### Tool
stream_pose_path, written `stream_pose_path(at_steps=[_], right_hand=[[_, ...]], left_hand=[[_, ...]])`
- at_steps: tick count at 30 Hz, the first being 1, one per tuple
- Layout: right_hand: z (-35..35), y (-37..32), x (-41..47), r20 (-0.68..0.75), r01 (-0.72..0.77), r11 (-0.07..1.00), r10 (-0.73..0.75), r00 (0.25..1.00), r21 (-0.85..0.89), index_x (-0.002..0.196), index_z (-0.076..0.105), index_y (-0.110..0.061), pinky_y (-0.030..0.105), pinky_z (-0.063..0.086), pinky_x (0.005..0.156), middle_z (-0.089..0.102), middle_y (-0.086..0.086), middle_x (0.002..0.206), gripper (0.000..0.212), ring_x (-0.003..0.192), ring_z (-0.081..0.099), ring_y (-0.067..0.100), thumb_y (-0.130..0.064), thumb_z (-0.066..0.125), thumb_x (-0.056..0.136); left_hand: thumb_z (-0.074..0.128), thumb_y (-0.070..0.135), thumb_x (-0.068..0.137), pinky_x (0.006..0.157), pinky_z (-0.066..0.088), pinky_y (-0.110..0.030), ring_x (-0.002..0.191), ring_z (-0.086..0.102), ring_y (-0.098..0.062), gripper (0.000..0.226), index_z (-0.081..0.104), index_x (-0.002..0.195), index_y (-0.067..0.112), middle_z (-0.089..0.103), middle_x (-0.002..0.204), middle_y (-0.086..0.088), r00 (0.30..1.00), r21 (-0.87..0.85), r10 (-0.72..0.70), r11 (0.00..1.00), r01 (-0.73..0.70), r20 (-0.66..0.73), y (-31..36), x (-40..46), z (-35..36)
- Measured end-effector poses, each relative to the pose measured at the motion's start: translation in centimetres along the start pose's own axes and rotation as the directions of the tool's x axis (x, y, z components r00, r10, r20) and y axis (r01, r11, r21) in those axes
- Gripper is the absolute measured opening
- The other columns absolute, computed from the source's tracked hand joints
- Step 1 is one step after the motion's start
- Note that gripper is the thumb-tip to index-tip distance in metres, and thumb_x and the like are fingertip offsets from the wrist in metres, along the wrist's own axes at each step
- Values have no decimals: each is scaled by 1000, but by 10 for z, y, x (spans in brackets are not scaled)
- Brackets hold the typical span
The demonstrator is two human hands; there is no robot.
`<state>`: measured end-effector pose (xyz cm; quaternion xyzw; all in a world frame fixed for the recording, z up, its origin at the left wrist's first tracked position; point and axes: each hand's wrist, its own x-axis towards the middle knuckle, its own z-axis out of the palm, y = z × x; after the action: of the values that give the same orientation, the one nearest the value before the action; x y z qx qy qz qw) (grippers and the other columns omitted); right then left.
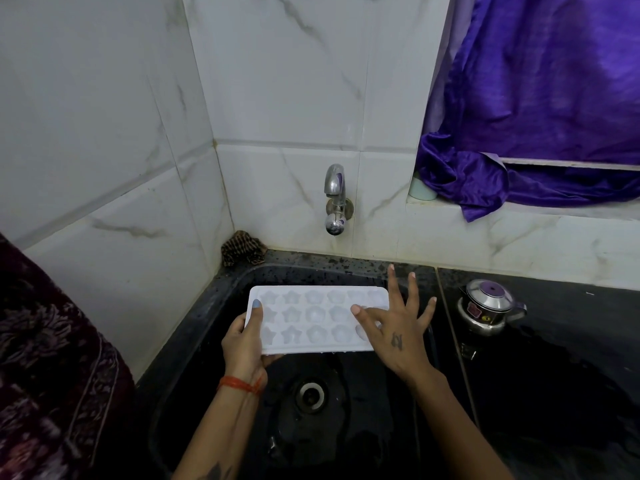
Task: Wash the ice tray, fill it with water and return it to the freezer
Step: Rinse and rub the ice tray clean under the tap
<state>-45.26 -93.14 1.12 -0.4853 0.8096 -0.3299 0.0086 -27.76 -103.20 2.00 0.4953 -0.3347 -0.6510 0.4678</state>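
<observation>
Left hand [242, 344] is gripping the short left end of the white rectangular plastic ice tray [311, 318], held over the black stone sink [207, 341]; right hand [394, 327], fingers splayed, is resting across its right end, long axis lying left-right, below the closed chrome tap [335, 199].

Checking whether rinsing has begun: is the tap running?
Off: no stream falls from the tap toward the ice tray held over the sink.

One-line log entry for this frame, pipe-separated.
stage: washing | ice tray over sink | left hand grips tray end | right hand open, rubbing top | tap no visible flow
</observation>
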Motion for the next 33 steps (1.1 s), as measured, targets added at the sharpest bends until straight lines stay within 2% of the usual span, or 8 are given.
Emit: stream_pose_path(at_steps=[3, 7, 15, 18, 22, 25, 29, 33], right_hand=[[1, 1, 3, 10, -51, 997, 51, 999, 57, 59, 67, -35, 32, -37, 98, -12, -19, 154, 68, 133, -35, 2, -80, 18, 72], [0, 4, 1, -16, -19, 1000, 19, 1000, -2, 77, 72, -30, 33, -38, 97, -8, -11, 158, 73, 135, -35, 6, -78, 16, 75], [-1, -4, -2, -95, 114, 985, -127, 987, -129, 103, 60, -36, 45, -30, 106, -4, 0, 159, 72, 143, -24, 17, -81, 9, 79], [0, -10, -2, -34, 202, 970, -209, 977, -137, 100, 61, -42, 47, -28, 107, -7, -1, 158, 57, 143, -24, 18, -77, 20, 82], [4, -15, -1, 51, 249, 938, -244, 969, -243, 106, 64, -48, 57, -26, 104, -8, 1, 158, 64, 141, -27, 22, -79, 13, 81], [0, -19, 0, 170, 224, 946, -187, 968, -234, 115, 59, -48, 57, -30, 102, -26, -6, 152, 68, 136, -38, 20, -79, 13, 76], [-4, -19, 1, 173, 215, 949, -178, 969, -230, 110, 61, -48, 56, -29, 102, -26, -6, 152, 68, 136, -39, 21, -81, 15, 74], [3, -14, 0, 59, 226, 940, -218, 974, -256, 95, 64, -43, 59, -26, 104, -8, 2, 158, 68, 141, -26, 25, -83, 12, 77]], left_hand=[[60, 36, 90, 42, 55, -30, 77, 63, -22, 18, 60, 85, 18, 66, 90, -6, 1000, 8, -2, 1000, 2, 2, 0, 1, -2], [60, 36, 90, 39, 53, -27, 72, 61, -19, 19, 58, 82, 19, 64, 85, -4, 1000, 5, 2, 1000, -2, -2, -2, 0, 0], [59, 35, 90, 38, 52, -26, 69, 60, -17, 19, 57, 79, 19, 62, 80, -2, 1000, 7, 13, 1000, -13, -8, -1, 1, 1], [60, 37, 90, 40, 53, -28, 71, 62, -19, 20, 58, 81, 19, 64, 83, -3, 1000, 10, 7, 1000, -7, 2, -2, 3, 1], [60, 38, 89, 48, 56, -32, 72, 63, -19, 19, 59, 84, 20, 65, 84, -3, 1000, 28, 11, 1000, -12, 10, -2, 3, 2], [60, 38, 89, 55, 56, -35, 72, 63, -19, 18, 59, 87, 20, 65, 85, -2, 1000, 27, 17, 999, -18, 11, -1, 2, 1], [60, 36, 90, 61, 57, -37, 76, 64, -20, 16, 59, 88, 21, 66, 89, -4, 1000, 18, 5, 1000, -5, 22, -1, 1, 2], [60, 36, 90, 51, 57, -33, 75, 64, -20, 16, 59, 87, 20, 66, 88, -3, 999, 19, 7, 1000, -7, 32, 0, 1, 5]])
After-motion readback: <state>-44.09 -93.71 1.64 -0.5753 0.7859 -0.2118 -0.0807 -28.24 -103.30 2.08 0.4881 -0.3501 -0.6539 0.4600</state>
